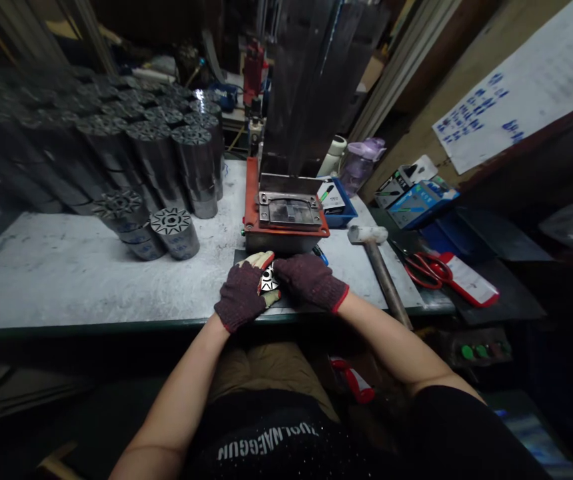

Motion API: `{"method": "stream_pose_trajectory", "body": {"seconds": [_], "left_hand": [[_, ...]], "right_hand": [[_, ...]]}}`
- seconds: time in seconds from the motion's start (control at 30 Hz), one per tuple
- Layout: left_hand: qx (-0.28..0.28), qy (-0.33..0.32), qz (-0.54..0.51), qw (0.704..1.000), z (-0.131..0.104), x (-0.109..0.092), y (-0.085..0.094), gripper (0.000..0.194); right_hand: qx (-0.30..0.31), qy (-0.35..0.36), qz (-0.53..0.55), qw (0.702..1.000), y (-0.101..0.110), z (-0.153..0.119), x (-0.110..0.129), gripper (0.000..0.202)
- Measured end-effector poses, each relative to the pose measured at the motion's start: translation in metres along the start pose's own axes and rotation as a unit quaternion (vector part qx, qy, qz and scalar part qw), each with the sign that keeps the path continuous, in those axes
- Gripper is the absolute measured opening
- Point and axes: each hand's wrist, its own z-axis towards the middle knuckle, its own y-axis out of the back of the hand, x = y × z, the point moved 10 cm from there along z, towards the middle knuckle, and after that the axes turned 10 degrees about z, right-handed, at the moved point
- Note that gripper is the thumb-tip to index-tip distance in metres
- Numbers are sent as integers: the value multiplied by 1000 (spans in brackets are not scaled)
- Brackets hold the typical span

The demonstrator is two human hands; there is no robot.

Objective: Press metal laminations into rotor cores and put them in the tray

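Both hands wear dark maroon knitted gloves with pale palms. My left hand (247,291) is wrapped round the left side of a round slotted metal core (269,279) at the front of the bench. Against the core's right side is my right hand (309,280), its fingers curled and partly hidden. Just behind the hands stands an orange-red metal fixture (286,233) with a steel plate (289,211) on top. Left of it, a short stack of slotted cores (174,230) stands beside another stack (121,210).
Tall stacks of cores (194,160) fill the back left. A mallet (369,235) lies right of the fixture, its handle over the front edge. Red-handled scissors (426,270), a blue tray (344,213), marker boxes (419,197) and a purple bottle (359,163) stand right.
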Motion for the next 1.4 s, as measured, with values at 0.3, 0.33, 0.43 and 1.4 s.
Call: {"method": "stream_pose_trajectory", "body": {"seconds": [0.3, 0.33, 0.43, 1.4], "left_hand": [[-40, 48, 57, 996, 0, 5, 7, 78], [-42, 43, 59, 996, -1, 3, 7, 79], [-43, 21, 52, 998, -1, 0, 4, 75], [-43, -4, 17, 999, -3, 1, -1, 77]], "right_hand": [[-219, -74, 13, 973, 50, -9, -29, 49], [-270, -70, 7, 960, 64, -11, -34, 51], [-315, -49, 2, 948, 90, 1, -42, 55], [38, -73, -94, 992, 15, -4, 31, 40]]}}
